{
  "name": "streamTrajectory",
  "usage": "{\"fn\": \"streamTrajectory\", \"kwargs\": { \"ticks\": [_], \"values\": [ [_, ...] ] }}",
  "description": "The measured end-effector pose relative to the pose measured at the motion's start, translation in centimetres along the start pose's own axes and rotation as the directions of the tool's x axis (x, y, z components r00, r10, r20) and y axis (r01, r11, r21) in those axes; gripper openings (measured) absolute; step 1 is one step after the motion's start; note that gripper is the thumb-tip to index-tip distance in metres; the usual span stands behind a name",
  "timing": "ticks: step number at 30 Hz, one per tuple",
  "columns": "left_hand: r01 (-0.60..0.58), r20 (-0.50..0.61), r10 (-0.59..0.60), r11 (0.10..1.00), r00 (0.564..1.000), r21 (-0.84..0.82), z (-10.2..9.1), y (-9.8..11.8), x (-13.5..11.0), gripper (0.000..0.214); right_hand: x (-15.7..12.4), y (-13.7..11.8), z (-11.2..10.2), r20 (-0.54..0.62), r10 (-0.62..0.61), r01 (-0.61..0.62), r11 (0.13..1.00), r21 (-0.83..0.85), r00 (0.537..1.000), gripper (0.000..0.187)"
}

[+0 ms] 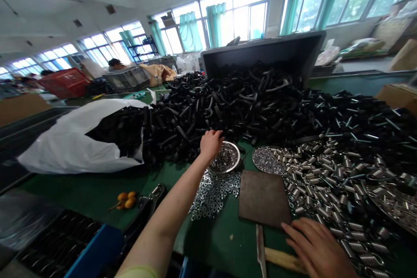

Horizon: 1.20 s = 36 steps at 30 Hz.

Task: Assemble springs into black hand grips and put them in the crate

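My left hand [211, 144] reaches to the near edge of a heap of black curved plastic parts [221, 104], beside a metal bowl [236, 164] of small metal pieces. Its fingers are bent and closed; their tips and anything in them are hidden. Loose nuts [213, 195] lie spread below the bowl. My right hand [317, 247] is open, fingers stretched, over the wooden handle of a hammer [283, 259]. Its fingertips are at the lower right corner of a dark square plate [265, 197]. I cannot tell whether the palm touches the handle.
Metal springs [325, 178] cover the right side, next to a dish of small metal bits [265, 158]. A grey bin [314, 52] lies tipped behind the heap. At left are a white sack [78, 139], orange fruits [127, 200] and a blue-edged box [97, 252].
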<state>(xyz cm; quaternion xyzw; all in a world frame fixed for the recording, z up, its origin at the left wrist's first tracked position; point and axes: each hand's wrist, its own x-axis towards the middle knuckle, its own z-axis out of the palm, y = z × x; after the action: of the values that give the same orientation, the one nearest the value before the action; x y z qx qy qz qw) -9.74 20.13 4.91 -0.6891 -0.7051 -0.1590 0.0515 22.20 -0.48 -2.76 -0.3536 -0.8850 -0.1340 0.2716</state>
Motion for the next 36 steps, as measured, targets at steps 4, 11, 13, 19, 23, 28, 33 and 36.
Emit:
{"fn": "streamTrajectory", "kwargs": {
  "ticks": [4, 11, 13, 19, 23, 28, 33, 36],
  "values": [
    [0.156, -0.002, -0.156, 0.988, 0.988, 0.012, 1.3, 1.6, 6.6, 0.041, 1.3, 0.0, -0.7, 0.007, 0.107, -0.108, 0.992, 0.069, 0.994, 0.026],
    [0.339, 0.047, -0.336, 0.939, 0.941, -0.063, 2.3, 0.6, 9.3, 0.045, 1.7, 1.7, -1.6, 0.095, 0.261, -0.274, 0.946, 0.171, 0.961, 0.023],
    [0.355, -0.025, -0.364, 0.920, 0.931, -0.165, 2.1, 0.6, 8.9, 0.043, 1.9, 2.4, -1.6, 0.130, 0.299, -0.320, 0.928, 0.189, 0.945, 0.022],
    [0.015, -0.355, -0.482, 0.609, 0.801, -0.793, -0.4, 2.3, 6.1, 0.037, 2.7, 6.1, -1.7, 0.121, 0.386, -0.400, 0.906, 0.139, 0.915, 0.020],
    [-0.008, 0.037, -0.399, -0.110, 0.916, -0.994, -2.8, 3.7, 0.6, 0.043, 3.6, 11.1, -2.0, 0.157, 0.521, -0.520, 0.853, -0.053, 0.839, 0.022],
    [0.355, 0.477, -0.262, -0.400, 0.839, -0.845, -3.4, 3.4, -9.0, 0.036, 4.8, 17.0, -1.4, 0.168, 0.684, -0.638, 0.725, -0.259, 0.710, 0.023],
    [0.503, 0.698, -0.247, -0.540, 0.672, -0.675, -1.8, 1.1, -15.7, 0.028, 5.1, 19.1, -0.1, 0.265, 0.721, -0.653, 0.693, -0.305, 0.640, 0.022],
    [0.469, 0.587, -0.342, -0.370, 0.734, -0.802, -1.1, -0.5, -18.1, 0.031, 5.1, 19.6, 0.1, 0.292, 0.726, -0.665, 0.687, -0.293, 0.623, 0.025]
  ]
}}
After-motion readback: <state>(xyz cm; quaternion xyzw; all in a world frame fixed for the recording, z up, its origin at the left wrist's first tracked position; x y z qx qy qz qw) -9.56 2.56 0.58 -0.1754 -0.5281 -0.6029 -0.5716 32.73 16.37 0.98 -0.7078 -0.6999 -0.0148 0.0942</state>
